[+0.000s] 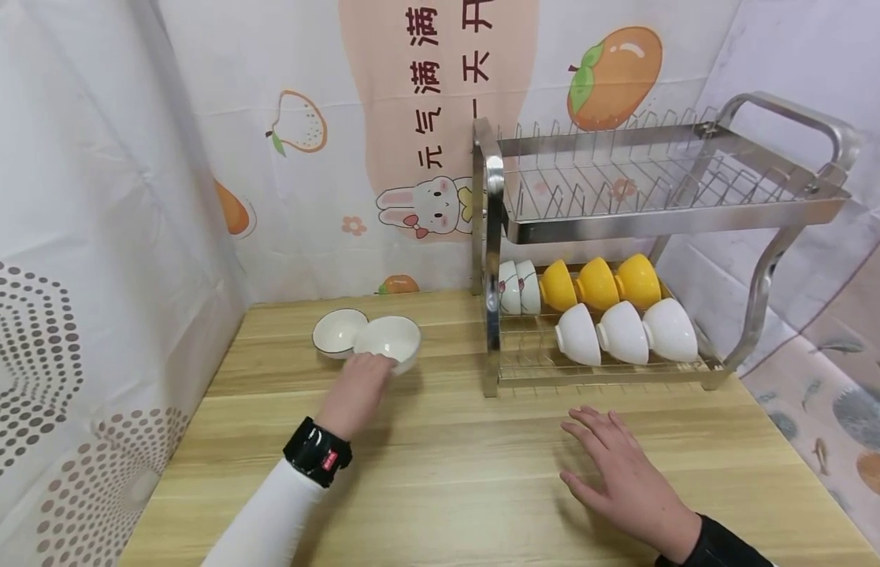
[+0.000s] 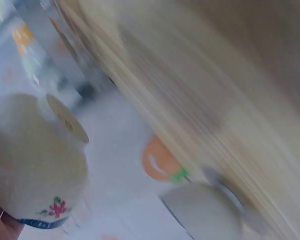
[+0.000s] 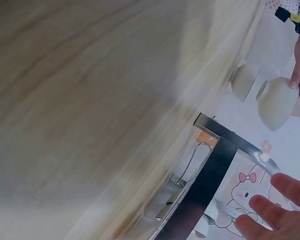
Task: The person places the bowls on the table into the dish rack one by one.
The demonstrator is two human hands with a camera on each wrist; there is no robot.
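Fruit-print curtains back the wooden tabletop (image 1: 482, 465). At ten o'clock sits a black-rimmed bowl (image 1: 338, 331); touching it, a white bowl (image 1: 388, 339) that your left hand (image 1: 354, 394) grips by the near rim. Your right hand (image 1: 624, 468) lies flat, fingers spread, before the dish rack (image 1: 666, 213) at two o'clock.

Light wood-grain table (image 1: 482, 472); white curtain (image 1: 92, 236) with grey dot pattern at left; rear backdrop cloth (image 1: 383, 118) printed with persimmons, a rabbit and Chinese characters; pale cloth with feather and fish motifs (image 1: 829, 394) at right; two-tier steel dish rack (image 1: 666, 213) standing on the table; even, soft lighting
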